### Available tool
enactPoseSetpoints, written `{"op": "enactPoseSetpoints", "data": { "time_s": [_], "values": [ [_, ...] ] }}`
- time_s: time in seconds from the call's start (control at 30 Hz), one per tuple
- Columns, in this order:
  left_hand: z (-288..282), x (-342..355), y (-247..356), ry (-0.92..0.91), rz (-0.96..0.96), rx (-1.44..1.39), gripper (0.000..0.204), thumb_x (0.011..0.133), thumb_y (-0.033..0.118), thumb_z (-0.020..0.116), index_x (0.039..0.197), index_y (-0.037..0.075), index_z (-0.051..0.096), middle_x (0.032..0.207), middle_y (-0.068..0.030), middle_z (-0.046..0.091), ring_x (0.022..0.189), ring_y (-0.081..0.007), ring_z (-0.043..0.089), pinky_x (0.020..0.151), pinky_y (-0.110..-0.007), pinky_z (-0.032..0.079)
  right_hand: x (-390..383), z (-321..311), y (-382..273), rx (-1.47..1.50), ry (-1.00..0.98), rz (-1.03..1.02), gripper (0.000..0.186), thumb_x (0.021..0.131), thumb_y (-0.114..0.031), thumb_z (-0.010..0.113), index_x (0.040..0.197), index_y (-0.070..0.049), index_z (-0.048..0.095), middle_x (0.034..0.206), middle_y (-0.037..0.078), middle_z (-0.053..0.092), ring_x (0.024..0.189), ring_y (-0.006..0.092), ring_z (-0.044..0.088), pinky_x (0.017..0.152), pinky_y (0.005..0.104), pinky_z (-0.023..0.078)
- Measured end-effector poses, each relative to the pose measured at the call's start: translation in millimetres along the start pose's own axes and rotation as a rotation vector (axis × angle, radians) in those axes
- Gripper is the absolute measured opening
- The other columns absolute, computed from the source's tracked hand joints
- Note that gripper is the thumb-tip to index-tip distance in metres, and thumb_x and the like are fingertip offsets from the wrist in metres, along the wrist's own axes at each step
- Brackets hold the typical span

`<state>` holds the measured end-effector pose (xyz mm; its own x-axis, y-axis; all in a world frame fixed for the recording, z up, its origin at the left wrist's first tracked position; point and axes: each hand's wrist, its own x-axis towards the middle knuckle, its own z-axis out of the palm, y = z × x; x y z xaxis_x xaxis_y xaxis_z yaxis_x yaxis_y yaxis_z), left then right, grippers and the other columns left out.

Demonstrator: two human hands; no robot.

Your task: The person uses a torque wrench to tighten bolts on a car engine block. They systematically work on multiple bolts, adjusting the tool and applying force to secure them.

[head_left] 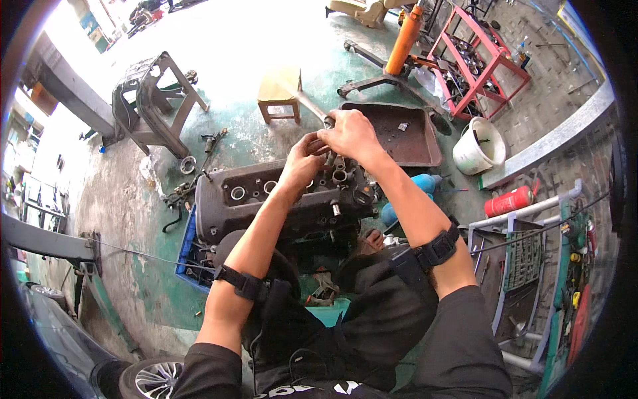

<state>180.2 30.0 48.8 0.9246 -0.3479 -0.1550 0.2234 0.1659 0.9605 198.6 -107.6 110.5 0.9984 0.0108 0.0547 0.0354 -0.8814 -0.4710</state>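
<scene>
A dark engine with its ribbed valve cover (219, 209) stands in front of me, between my knees. My right hand (353, 136) is closed over the head of a ratchet wrench (312, 108), whose metal handle points away to the far left. Just below and to the left, my left hand (302, 167) has its fingers wrapped round the upright shaft under the wrench head. That shaft goes down toward the right part of the cover, near a round opening (340, 176). Its lower end is partly hidden by my fingers. A black oil cap (362, 194) sits at the cover's right end.
Beyond the engine lies a brown drip tray (425, 136), with a white bucket (480, 147) to its right. A wooden stool (279, 96) stands farther off. A red fire extinguisher (510, 201) lies at right. A blue crate (188, 259) is at left, near a lift arm (53, 243).
</scene>
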Motion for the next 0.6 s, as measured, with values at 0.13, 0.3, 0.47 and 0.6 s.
{"op": "enactPoseSetpoints", "data": {
  "time_s": [0.13, 0.3, 0.47, 0.6],
  "values": [
    [-6, -3, 0, 0.032, -0.087, -0.074, 0.058, 0.081, -0.008, 0.051, 0.138, 0.002, 0.044, 0.127, -0.0116, 0.06, 0.111, -0.0215, 0.061, 0.084, -0.035, 0.055, -5, 16, -5, 0.0, 0.037, -0.179, 0.031, 0.077, -0.019, 0.062, 0.103, -0.006, 0.069, 0.102, 0.017, 0.067, 0.105, 0.0359, 0.062, 0.091, 0.0424, 0.051],
    [0, -12, -19, 0.147, -0.121, -0.2, 0.075, 0.083, -0.001, 0.056, 0.151, 0.015, 0.028, 0.139, -0.0096, 0.049, 0.115, -0.0186, 0.056, 0.088, -0.031, 0.053, -14, 27, -11, -0.088, 0.093, -0.296, 0.033, 0.075, -0.015, 0.07, 0.106, -0.007, 0.067, 0.112, 0.013, 0.063, 0.118, 0.0329, 0.053, 0.098, 0.043, 0.048],
    [13, -17, -37, 0.04, 0.338, -0.222, 0.085, 0.086, -0.004, 0.059, 0.156, 0.008, 0.011, 0.15, -0.0119, 0.039, 0.125, -0.0194, 0.049, 0.1, -0.03, 0.044, -4, 22, 12, 0.073, 0.092, -0.311, 0.032, 0.069, -0.004, 0.058, 0.098, -0.006, 0.072, 0.121, 0.019, 0.062, 0.119, 0.0345, 0.055, 0.104, 0.0399, 0.044],
    [15, -29, -31, 0.089, 0.352, 0.378, 0.062, 0.095, -0.001, 0.051, 0.152, 0.01, 0.03, 0.151, -0.0134, 0.041, 0.132, -0.0221, 0.046, 0.105, -0.031, 0.04, -1, 23, 29, 0.3, 0.25, -0.121, 0.033, 0.073, -0.003, 0.052, 0.099, -0.004, 0.073, 0.109, 0.027, 0.065, 0.099, 0.0366, 0.067, 0.091, 0.0396, 0.052]
  ]
}}
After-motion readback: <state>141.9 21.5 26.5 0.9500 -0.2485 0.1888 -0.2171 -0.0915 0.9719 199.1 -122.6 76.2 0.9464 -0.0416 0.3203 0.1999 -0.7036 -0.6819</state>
